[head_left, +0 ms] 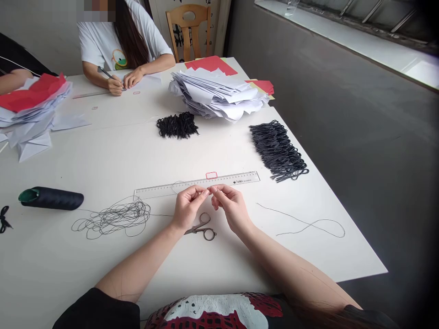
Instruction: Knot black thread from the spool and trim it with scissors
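My left hand point(188, 205) and my right hand point(231, 205) meet at the fingertips above the near edge of a clear ruler point(197, 183). Both are pinched closed on a thin dark thread point(161, 214), though the bit between the fingertips is too fine to make out. Leftward the thread runs into a loose tangle point(116, 218) and on to a black spool point(51, 198) lying on its side. Small metal scissors point(202, 227) lie under my wrists, their blades partly hidden by my left hand. Right of my right hand rests a cut length of thread point(308, 224).
Across the white table point(103, 160) are a small bundle of black cord loops point(177, 125), a larger bundle point(278, 151) and a paper stack point(219, 93). More papers point(34, 109) lie left, near another person's arm. Opposite, a person point(120, 50) holds a pen point(106, 73).
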Demonstrator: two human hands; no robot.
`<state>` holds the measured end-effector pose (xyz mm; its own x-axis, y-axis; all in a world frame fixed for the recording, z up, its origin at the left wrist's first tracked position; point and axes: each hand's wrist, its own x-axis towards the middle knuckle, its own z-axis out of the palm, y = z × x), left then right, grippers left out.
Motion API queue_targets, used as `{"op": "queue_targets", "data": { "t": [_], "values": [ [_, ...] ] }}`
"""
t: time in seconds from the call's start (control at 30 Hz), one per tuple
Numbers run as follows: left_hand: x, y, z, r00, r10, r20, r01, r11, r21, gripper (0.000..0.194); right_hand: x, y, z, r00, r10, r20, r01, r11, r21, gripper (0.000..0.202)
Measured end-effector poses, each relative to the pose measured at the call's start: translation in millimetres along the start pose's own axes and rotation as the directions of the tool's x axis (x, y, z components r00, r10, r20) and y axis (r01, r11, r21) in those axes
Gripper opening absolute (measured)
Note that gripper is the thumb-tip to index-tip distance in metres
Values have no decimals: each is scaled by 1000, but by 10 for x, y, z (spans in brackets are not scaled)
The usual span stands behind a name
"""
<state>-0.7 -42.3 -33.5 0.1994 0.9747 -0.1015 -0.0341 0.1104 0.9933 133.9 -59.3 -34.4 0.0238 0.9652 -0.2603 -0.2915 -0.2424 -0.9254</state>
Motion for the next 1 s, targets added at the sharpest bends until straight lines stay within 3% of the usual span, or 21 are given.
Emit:
{"op": "queue_targets", "data": {
  "t": [0.5,1.0],
  "values": [
    [38,-56,-54,979,-201,37,204,968,-145,22,23,-21,-21,999,-17,42,22,994,-108,32],
    [46,-62,-64,969,-245,45,249,958,-146,23,52,16,-64,997,-59,44,67,975,-214,33]
  ]
}}
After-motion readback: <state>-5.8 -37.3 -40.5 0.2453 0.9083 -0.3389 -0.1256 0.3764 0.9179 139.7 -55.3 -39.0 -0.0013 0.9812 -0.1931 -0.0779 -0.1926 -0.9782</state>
